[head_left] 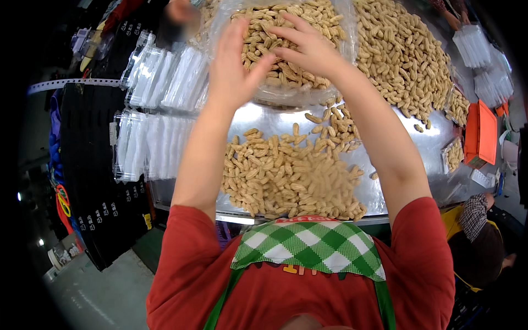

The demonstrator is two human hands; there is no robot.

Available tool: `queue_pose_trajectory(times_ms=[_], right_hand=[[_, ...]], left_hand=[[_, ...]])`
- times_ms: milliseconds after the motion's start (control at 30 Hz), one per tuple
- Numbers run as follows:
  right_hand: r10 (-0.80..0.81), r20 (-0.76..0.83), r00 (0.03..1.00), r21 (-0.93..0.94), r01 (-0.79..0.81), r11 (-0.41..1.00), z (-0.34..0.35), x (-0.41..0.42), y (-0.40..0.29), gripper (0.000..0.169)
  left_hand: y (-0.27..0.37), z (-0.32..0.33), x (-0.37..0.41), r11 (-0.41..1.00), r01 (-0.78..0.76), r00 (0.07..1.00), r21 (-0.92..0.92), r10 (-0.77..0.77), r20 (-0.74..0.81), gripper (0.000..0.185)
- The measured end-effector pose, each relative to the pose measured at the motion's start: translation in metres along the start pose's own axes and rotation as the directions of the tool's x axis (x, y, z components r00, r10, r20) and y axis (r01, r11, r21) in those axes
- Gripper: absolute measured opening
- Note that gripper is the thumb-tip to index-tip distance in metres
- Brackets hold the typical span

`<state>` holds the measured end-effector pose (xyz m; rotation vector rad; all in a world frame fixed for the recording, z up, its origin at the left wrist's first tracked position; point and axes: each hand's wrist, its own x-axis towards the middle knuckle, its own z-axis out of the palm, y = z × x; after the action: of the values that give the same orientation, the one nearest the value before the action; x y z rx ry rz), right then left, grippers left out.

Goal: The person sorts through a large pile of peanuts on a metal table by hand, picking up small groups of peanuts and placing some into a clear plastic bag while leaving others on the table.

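My left hand (239, 66) is over the left side of a clear plastic bag (350, 24), its thumb spread away from blurred fingers. My right hand (307, 47) reaches in from the other side with fingers apart. Between and below them lie unshelled peanuts (278, 80) that fill the bag. No peanut shows in either hand; whether the fingertips touch the peanuts is hard to tell. Nearer my body, a loose spread of peanuts (264, 165) lies on the shiny metal table (268, 119), part of it blurred. A larger peanut heap (404, 62) stands right of the bag.
Clear plastic boxes (152, 144) stand in rows at left, beside black crates (90, 161). Farther right are peanut-filled clear boxes (453, 154), an orange bin (480, 132) and more stacked boxes (472, 45) near another person's hand (453, 20). A seated person (474, 243) is at right.
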<state>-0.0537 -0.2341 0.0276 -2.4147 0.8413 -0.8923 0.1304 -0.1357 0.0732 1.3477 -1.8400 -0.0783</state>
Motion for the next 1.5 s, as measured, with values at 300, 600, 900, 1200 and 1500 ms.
queue_pose_trajectory(times_ms=[300,600,900,1200,1500], right_hand=[[0.633,-0.167,0.756,-0.091,-0.651,0.753,-0.020,-0.258,0.023,0.049],[0.676,0.317,0.665,0.066,-0.726,0.684,-0.019,-0.249,-0.053,0.071],[0.607,0.568,0.555,0.310,-0.828,0.467,0.020,-0.213,-0.067,0.075],[0.583,0.648,0.490,0.609,-0.793,-0.009,0.031,-0.195,-0.080,0.066],[0.582,0.623,0.524,0.694,-0.712,-0.102,-0.036,-0.143,-0.085,0.059]], left_hand=[[0.015,-0.019,-0.214,0.882,0.412,0.793,0.227,-0.470,0.388,0.067],[0.038,-0.029,-0.205,0.710,0.650,0.500,0.269,-0.667,0.553,0.108],[0.052,0.008,-0.208,0.714,0.694,0.497,0.088,-0.565,0.659,0.117],[0.054,0.043,-0.188,0.679,0.729,0.535,-0.083,-0.490,0.688,0.116],[0.076,0.027,-0.103,0.735,0.635,0.682,-0.237,-0.390,0.618,0.113]])
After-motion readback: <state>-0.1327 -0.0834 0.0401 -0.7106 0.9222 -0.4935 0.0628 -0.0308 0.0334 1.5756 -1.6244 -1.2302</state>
